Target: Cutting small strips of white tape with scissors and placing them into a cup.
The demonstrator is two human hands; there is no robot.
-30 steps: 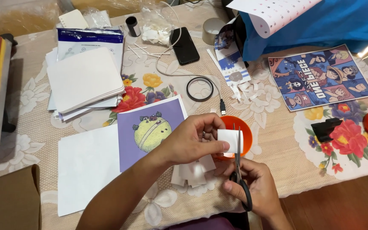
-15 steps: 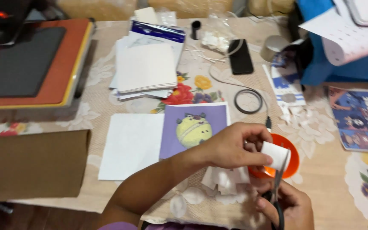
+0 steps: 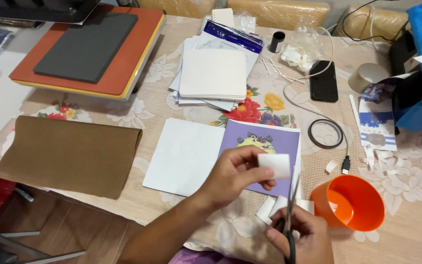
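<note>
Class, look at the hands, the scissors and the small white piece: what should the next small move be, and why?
Probably close the scissors along the edge of the white piece. The left hand pinches it upright, and the blades in the right hand sit just below its right edge, above white offcuts.

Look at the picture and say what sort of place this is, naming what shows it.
Probably a home craft table for print-and-press work: a floral tablecloth, a flat heat press, stacked white sheets, and scissors in the right hand trimming a white piece.
</note>
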